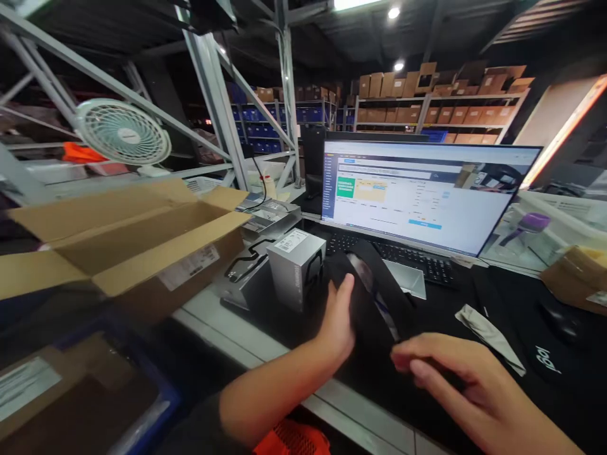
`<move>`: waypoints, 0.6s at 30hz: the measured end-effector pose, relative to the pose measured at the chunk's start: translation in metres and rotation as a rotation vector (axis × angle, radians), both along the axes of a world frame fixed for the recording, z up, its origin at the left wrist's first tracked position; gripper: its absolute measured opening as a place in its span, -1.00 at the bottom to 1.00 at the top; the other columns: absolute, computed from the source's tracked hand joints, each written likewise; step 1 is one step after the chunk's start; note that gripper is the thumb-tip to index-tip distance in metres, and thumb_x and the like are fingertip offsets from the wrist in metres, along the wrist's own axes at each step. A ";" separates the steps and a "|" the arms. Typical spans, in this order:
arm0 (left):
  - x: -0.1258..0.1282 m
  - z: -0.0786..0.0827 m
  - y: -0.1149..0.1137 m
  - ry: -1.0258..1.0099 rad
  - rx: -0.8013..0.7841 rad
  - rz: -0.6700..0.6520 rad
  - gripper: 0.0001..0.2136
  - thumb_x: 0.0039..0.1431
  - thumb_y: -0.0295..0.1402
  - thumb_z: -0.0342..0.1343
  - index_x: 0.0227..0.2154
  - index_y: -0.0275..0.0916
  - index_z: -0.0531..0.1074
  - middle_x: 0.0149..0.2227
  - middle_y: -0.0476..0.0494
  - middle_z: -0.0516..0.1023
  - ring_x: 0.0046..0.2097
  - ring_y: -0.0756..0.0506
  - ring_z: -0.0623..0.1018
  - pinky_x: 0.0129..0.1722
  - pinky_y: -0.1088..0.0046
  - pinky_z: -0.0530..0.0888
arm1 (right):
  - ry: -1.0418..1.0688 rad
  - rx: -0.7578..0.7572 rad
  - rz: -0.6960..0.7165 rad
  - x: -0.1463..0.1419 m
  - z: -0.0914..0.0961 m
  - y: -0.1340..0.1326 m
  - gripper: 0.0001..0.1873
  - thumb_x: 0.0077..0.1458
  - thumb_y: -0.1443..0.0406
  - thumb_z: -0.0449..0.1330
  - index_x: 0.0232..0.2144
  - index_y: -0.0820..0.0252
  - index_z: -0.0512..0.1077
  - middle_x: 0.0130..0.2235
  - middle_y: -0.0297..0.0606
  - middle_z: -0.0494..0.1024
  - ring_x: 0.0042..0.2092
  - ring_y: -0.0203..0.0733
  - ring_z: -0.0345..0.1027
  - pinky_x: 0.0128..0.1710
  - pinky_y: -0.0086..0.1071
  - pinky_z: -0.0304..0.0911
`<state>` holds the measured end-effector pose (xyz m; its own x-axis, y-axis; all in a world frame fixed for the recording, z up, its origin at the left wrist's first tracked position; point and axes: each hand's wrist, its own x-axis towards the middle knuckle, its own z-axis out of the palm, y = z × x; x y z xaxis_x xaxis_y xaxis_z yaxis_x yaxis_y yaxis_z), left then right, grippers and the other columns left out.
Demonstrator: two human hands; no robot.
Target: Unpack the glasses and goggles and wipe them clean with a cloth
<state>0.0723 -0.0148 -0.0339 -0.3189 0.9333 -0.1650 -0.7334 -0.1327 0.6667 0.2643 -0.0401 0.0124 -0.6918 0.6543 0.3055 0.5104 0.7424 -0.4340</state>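
My left hand [339, 319] grips the near edge of a flat black pouch [374, 297] that lies on the dark desk mat in front of the keyboard. Its fingers curl behind the pouch. My right hand [455, 379] hovers just right of the pouch, fingers loosely bent and together, touching or almost touching its lower corner; nothing shows in it. A small grey box [294, 268] with a white label stands upright just left of the pouch.
An open cardboard box [137, 240] sits at the left. A monitor [422, 193] and black keyboard [403, 253] stand behind the pouch. A crumpled grey wrapper [490, 335], a black mouse [562, 322], a white fan [122, 133] and stock shelves surround the desk.
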 end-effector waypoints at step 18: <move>0.019 -0.075 -0.068 0.006 -0.266 -0.369 -0.42 -0.09 -0.52 0.30 0.08 -0.20 0.43 -0.04 -0.21 0.63 -0.07 -0.18 0.62 -0.12 0.32 0.57 | -0.379 -0.156 -0.039 -0.035 -0.035 0.058 -0.57 -0.01 0.36 0.38 -0.03 0.28 0.55 -0.11 -0.09 0.59 -0.06 0.01 0.47 -0.06 -0.23 0.34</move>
